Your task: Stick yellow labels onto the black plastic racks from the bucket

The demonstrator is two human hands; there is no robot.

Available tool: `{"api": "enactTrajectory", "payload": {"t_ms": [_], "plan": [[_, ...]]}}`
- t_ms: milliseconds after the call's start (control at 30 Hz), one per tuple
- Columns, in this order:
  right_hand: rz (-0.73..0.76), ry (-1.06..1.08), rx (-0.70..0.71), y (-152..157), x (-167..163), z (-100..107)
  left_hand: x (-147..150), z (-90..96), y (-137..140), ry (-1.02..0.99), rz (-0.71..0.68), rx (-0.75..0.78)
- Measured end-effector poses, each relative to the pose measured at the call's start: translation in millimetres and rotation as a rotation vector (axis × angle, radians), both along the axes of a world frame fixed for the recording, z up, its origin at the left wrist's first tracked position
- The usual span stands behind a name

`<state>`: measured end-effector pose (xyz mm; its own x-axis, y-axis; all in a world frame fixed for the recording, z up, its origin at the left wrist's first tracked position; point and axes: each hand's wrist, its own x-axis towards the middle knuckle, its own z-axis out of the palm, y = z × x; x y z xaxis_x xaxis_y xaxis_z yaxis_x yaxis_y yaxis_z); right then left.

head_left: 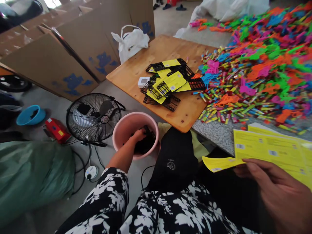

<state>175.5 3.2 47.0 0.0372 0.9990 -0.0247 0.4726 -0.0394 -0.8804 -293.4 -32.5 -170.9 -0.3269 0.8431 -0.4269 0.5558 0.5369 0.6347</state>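
Note:
My left hand point(140, 134) reaches into a pink bucket point(117, 143) of dark plastic pieces point(143, 148). Its fingers are closed around a black plastic grid piece point(150, 132), partly hidden by shadow. At the lower right, my right hand point(270, 177) pinches a yellow printed card point(219, 163) between thumb and fingers. Beside that hand lie yellow printed sheets point(275, 148) with barcodes. On the wooden board point(131, 73) there is a loose heap of black plastic grids point(197, 84) and yellow cards point(175, 81).
Bright toy guns point(258, 71) and small coloured tubes point(229, 112) are piled on the stone-topped table point(214, 132). A black fan point(94, 118) stands left of the bucket, near a power strip point(91, 173). Cardboard boxes point(48, 61) line the back left.

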Motion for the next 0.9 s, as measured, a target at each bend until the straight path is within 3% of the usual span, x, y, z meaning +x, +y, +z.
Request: {"api": "enactTrajectory", "payload": {"t_ms": [100, 233, 400, 500, 667, 900], "plan": [[-0.013, 0.058, -0.029, -2.0, -3.8, -4.7, -19.9, 25.5, -11.9, -0.095, 0.147, 0.145], [0.006, 0.158, -0.071, -4.4, -13.9, -14.2, -22.4, 77.1, -40.8, -0.24, 0.36, 0.378], [0.053, 0.323, -0.084, -7.7, -32.6, -17.2, 37.8, 132.2, -40.1, -1.104, 0.621, 0.698], [0.078, 0.427, -0.001, -13.2, -48.7, -9.6, 89.0, 153.6, -18.0, -1.342, 0.676, 0.662], [0.033, 0.553, 0.188, -26.0, -81.0, 5.7, 166.5, 175.2, 22.3, -1.535, 0.721, 0.619], [0.008, 0.519, 0.329, -36.3, -99.1, -3.1, 223.8, 190.1, 50.2, -1.604, 0.747, 0.623]]}}
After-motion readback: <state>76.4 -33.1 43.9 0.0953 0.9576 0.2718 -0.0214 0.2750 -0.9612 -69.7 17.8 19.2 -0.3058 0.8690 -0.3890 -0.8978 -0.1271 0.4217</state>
